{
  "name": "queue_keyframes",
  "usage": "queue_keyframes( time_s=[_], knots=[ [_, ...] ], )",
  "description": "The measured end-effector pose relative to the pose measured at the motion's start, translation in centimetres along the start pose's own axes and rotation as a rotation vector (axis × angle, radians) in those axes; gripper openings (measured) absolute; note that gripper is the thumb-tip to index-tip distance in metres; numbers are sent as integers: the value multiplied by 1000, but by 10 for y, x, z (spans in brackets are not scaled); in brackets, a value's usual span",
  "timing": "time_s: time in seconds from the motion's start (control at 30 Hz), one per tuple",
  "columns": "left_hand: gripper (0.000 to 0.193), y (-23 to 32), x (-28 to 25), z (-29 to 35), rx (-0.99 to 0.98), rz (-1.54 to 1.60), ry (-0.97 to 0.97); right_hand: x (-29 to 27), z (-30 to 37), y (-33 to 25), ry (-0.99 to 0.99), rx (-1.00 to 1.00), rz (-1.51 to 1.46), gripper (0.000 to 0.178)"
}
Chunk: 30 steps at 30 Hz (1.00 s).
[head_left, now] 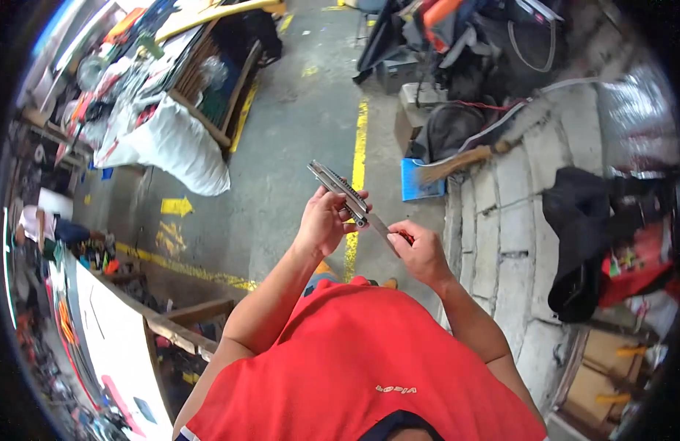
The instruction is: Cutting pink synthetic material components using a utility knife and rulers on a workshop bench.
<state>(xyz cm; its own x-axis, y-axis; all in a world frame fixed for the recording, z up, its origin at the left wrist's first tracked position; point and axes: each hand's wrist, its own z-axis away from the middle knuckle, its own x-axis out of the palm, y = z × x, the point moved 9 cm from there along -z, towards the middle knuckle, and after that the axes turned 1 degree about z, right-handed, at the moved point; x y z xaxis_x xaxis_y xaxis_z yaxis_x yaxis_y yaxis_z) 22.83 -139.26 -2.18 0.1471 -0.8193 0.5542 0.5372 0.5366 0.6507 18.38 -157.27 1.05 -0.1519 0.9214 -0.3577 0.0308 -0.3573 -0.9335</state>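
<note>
A long silver metal tool (326,176), looking like a folding multi-tool with a notched dark edge, points up and to the left in front of my chest. My left hand (319,226) is closed round its middle, thumb on top and fingertips showing on the far side. From the tool's lower end a flat metal strip (379,227), like a blade or file, slants toward my right hand (423,254). That hand pinches the strip's near end between thumb and fingers. Something small and red (407,237) shows by its curled fingers; its kind I cannot make out.
Yellow lines (360,140) mark the grey floor. A stuffed white sack (174,143) leans by a wooden rack on the left. At the right, a broom (465,160) rests over a blue dustpan (421,184) beside a block wall (501,220). Far left, another person (35,224) is partly visible.
</note>
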Motion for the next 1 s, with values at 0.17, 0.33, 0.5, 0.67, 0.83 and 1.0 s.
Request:
queue_keyframes(
  time_s=[0.17, 0.33, 0.5, 0.67, 0.83, 1.0],
  knots=[
    [41, 34, -43, 2, 64, 17, 0, 53, -36, -17, -107, 10, -6, 17],
    [49, 70, -84, -5, 80, 7, -4, 115, -84, -30, -181, 81, -40, 16],
    [55, 115, -146, -15, 153, -9, 129, 180, -138, -51, -188, 23, -67, 19],
    [48, 166, -232, -18, 197, 78, 338, 239, -184, -31, -346, 397, -466, 34],
    [48, 210, -299, -22, 246, 211, 468, 312, -212, -30, -619, 706, -945, 48],
    [46, 252, -362, -31, 303, 328, 613, 389, -270, -54, -848, 681, -809, 45]
  ],
)
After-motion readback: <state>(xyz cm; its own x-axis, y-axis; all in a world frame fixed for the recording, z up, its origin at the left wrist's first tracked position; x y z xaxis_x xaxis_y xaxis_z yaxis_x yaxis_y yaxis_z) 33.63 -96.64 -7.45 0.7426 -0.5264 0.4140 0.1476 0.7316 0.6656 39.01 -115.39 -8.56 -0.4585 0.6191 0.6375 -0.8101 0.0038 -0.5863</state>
